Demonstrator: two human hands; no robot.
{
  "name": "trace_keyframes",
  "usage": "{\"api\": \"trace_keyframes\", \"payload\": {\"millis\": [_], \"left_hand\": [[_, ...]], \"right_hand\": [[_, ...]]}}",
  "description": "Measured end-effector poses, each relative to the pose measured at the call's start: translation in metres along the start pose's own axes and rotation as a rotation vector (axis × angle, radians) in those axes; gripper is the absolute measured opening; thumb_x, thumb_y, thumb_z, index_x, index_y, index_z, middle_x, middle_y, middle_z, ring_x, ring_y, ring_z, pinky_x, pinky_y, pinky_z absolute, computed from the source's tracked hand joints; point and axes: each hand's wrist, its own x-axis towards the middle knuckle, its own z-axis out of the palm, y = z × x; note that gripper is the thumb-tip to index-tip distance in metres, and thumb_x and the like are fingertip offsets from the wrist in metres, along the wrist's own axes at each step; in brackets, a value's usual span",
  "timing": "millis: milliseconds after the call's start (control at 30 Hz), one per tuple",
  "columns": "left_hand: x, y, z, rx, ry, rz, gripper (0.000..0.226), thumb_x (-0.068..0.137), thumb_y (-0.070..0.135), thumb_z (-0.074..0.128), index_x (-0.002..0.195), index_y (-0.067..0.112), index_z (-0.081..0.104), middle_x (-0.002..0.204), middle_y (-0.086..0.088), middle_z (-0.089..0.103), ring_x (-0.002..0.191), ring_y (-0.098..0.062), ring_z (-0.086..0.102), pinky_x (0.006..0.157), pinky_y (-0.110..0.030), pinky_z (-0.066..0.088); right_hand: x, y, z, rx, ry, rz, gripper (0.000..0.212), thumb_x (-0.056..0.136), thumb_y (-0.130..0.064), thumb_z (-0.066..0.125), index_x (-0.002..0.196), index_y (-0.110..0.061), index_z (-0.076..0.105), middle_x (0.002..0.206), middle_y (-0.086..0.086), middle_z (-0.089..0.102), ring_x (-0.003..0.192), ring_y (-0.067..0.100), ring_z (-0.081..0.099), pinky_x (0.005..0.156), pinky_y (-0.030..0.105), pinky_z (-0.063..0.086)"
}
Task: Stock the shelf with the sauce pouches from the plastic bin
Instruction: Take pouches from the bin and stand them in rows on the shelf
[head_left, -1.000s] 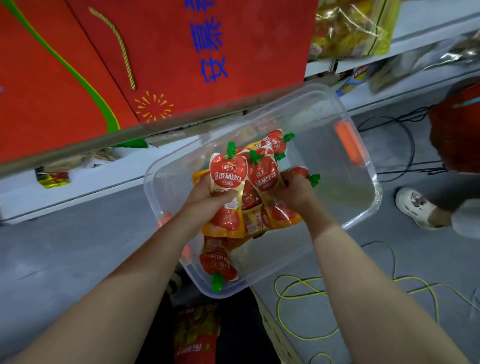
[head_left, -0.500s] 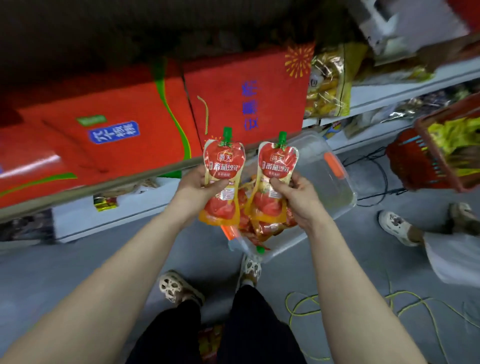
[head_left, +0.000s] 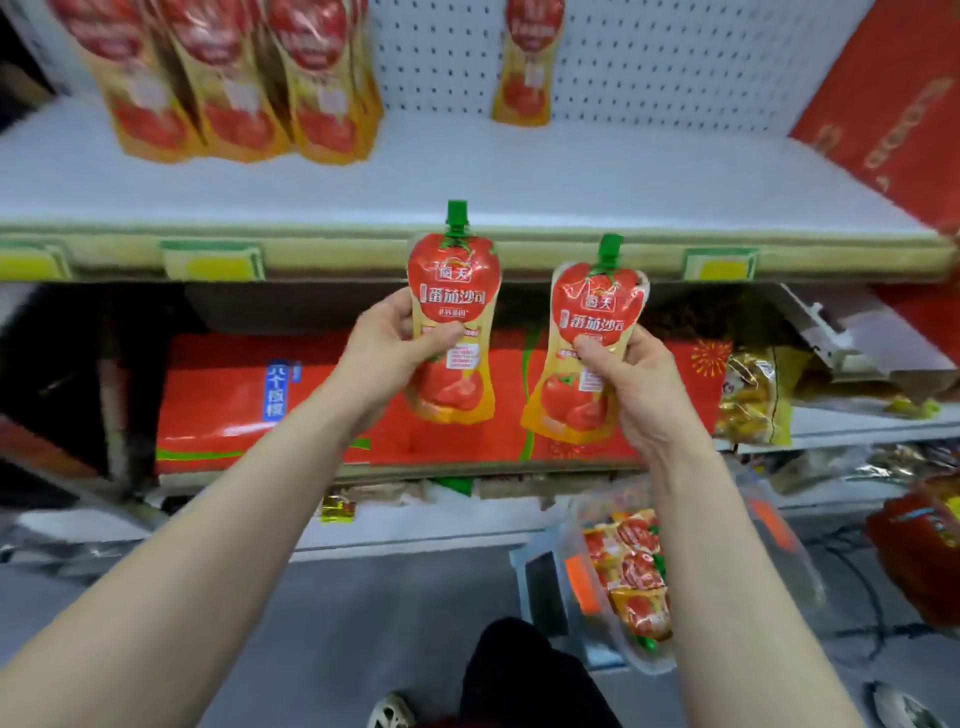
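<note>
Head view, the only one: left hand (head_left: 387, 340) is closed round one upright sauce pouch (head_left: 453, 325), thumb across its front, green cap up. Right hand (head_left: 631, 384) grips a second pouch (head_left: 584, 353) the same way, just beside the first and a little lower. Both pouches hang in front of the shelf (head_left: 519, 176), at about the height of its front edge with the yellow price tags, and neither touches it. On the shelf a group of matching stocked pouches (head_left: 234, 83) stands at the back left, and a single pouch (head_left: 524, 62) stands near the middle against the pegboard; the board between and in front of them is bare. Down on the floor the plastic bin (head_left: 675, 582) lies partly hidden behind the right forearm, with more pouches showing inside.

Judged from this, the step in hand is carrying a pair up for placing. Next move calls for lifting both over the front edge and standing them on their bases beside those already there
</note>
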Motion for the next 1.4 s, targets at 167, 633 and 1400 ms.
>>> {"api": "trace_keyframes", "payload": {"millis": [167, 633, 1400], "left_hand": [[0.017, 0.057, -0.048, -0.064, 0.143, 0.165, 0.031, 0.076, 0.019, 0.075, 0.104, 0.018, 0.063, 0.099, -0.007, 0.073, 0.09, -0.019, 0.07, 0.079, -0.031, 0.056], [0.132, 0.108, -0.087, -0.072, 0.367, 0.335, 0.027, 0.082, 0.002, 0.071, 0.103, 0.016, 0.062, 0.102, -0.004, 0.071, 0.095, -0.014, 0.068, 0.087, -0.03, 0.055], [0.195, 0.085, -0.094, -0.105, 0.513, 0.265, 0.03, 0.079, 0.002, 0.073, 0.104, 0.016, 0.063, 0.101, 0.002, 0.074, 0.096, -0.011, 0.07, 0.08, -0.023, 0.056]], "right_hand": [[0.04, -0.068, 0.061, -0.077, -0.121, -0.155, 0.012, 0.091, -0.006, 0.063, 0.102, -0.012, 0.063, 0.081, -0.002, 0.075, 0.072, 0.013, 0.071, 0.067, 0.029, 0.058], [0.238, -0.145, 0.134, -0.34, -0.175, -0.246, 0.026, 0.082, -0.005, 0.075, 0.107, -0.005, 0.069, 0.094, 0.003, 0.072, 0.081, 0.011, 0.069, 0.065, 0.02, 0.053], [0.456, -0.089, 0.216, -0.488, -0.095, -0.251, 0.032, 0.084, -0.022, 0.073, 0.112, -0.02, 0.06, 0.114, 0.004, 0.07, 0.102, 0.022, 0.068, 0.093, 0.048, 0.055]]}}
